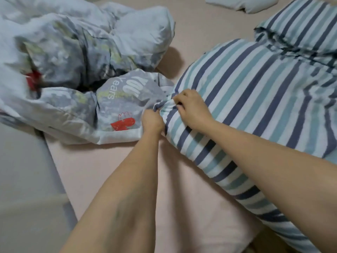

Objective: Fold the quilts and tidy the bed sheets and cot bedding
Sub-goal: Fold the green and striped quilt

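Head view — puffy striped quilt (pixel 255 92)

Under the fingers (pixel 179 105) of the right hand, the striped quilt (pixel 255 99) is soft, matt woven cloth, puffed with filling and gathered into tight creases at the pinched corner. Just left of the fingers, the printed quilt (pixel 73 57) is thinner, smoother cloth, heavily crumpled, with a faint sheen on its pale folds. Below the fingers, the pink bed sheet (pixel 113 167) is smooth, matt cloth, nearly free of wrinkles.
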`<act>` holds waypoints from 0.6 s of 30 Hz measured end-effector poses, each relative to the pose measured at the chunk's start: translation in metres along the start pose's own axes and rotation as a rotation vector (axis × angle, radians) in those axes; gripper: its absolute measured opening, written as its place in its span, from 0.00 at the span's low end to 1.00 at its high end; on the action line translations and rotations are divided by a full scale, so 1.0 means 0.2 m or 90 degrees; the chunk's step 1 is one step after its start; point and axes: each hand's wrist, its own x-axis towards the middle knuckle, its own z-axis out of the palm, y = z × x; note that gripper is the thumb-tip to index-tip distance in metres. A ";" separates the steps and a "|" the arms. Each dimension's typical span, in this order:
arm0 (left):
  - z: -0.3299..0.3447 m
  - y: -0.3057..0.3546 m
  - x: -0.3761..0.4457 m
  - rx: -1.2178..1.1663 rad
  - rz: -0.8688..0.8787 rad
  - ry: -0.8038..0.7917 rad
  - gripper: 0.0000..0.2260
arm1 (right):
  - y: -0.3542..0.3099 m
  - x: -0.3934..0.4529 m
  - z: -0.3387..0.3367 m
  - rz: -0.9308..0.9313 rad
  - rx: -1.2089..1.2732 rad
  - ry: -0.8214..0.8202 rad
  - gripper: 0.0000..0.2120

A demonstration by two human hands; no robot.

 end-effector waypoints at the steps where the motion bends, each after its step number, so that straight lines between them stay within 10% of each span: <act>1: 0.02 -0.01 -0.04 0.083 -0.049 -0.030 0.14 | 0.03 -0.08 0.02 -0.015 -0.023 -0.049 0.16; 6: 0.16 0.18 -0.47 0.209 0.236 0.036 0.25 | 0.24 -0.54 -0.21 0.087 -0.010 0.004 0.19; 10: 0.39 0.36 -0.92 0.350 0.532 -0.140 0.28 | 0.54 -1.03 -0.51 0.313 0.011 0.110 0.21; 18: 0.81 0.57 -1.39 0.505 0.741 -0.238 0.31 | 0.82 -1.93 -0.55 0.833 0.394 0.122 0.16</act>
